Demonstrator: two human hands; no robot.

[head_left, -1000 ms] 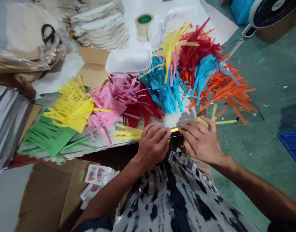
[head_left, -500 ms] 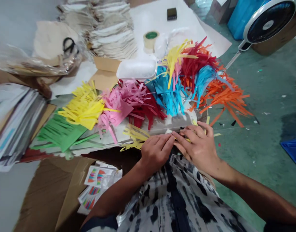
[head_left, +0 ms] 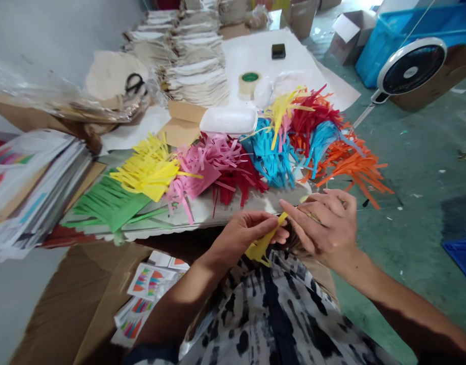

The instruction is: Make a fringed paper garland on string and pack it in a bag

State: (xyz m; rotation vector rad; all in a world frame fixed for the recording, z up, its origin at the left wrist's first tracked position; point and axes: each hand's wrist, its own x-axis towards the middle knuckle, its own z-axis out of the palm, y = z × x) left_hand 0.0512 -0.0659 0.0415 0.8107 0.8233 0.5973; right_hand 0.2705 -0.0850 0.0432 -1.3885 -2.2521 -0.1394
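Floor point(head_left: 415, 167): green, runs right of the tub point(head_left: 228, 120) and beyond it.
Tabletop point(head_left: 225, 210): low and pale, carries the tub.
Cardboard point(head_left: 66, 304): flat on the floor, near-left of the tub, well apart from it.
Sheet stack point(head_left: 28, 187): printed, far left of the tub.
Cloth pile point(head_left: 195, 66): folded, behind the tub and slightly left.
Crate point(head_left: 408, 30): blue, far behind-right of the tub. Fan point(head_left: 411, 68) just in front of it.
Paper fringes fan out in front of the tub, left to right: green point(head_left: 107, 205), yellow point(head_left: 149, 170), pink point(head_left: 202, 162), red point(head_left: 236, 180), blue point(head_left: 269, 157), orange point(head_left: 350, 162). Pink and blue touch the tub.
Tub: white, lidded, lies flat.
Cards point(head_left: 147, 284): printed, on the cardboard near-left of the tub.
Tape roll point(head_left: 248, 82): just behind the tub. Scissors point(head_left: 134, 83): black handles, behind-left of it.
Left hand point(head_left: 244, 235): in front of the tub, past the tabletop's near edge, thumb and fingers pinched on the strip point(head_left: 261, 246).
Right hand point(head_left: 327, 228): near-right of the tub, fingertips clamped on the strip's upper end. The two hands almost touch.
Strip: yellow paper, tilted, held between both hands off the tabletop, in front of the tub, lower end hanging over the patterned shirt point(head_left: 278, 314).
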